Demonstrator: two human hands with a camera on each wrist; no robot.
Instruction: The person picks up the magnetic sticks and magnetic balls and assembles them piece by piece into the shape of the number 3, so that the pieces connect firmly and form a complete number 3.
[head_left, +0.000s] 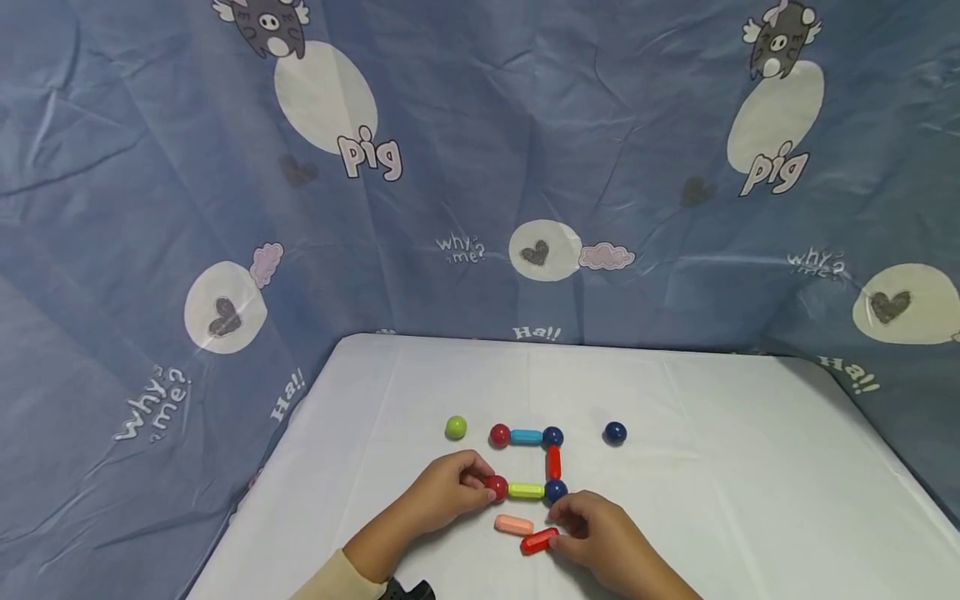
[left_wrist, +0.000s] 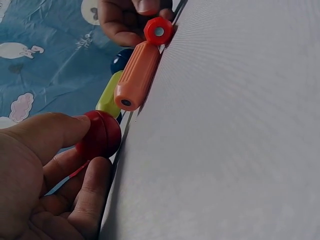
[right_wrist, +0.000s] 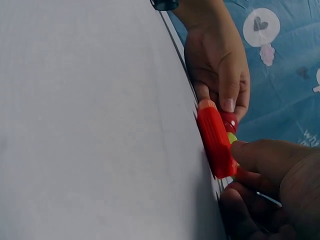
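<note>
- Left hand (head_left: 450,493) pinches 1 red ball (head_left: 498,487) against the yellow rod (head_left: 527,491).
- Right hand (head_left: 602,533) touches the loose red rod (head_left: 536,542), beside 1 orange rod (head_left: 513,524); whether it grips, I cannot tell.

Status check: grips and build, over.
Left grip pinching nearer red ball; right grip at loose red stick. Ball-and-stick frame: left side open. Peach stick lies in front.

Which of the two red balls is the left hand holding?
The nearer red ball, touching the yellow-green rod; the farther red ball, beside the light-blue rod, isn't held.
</note>
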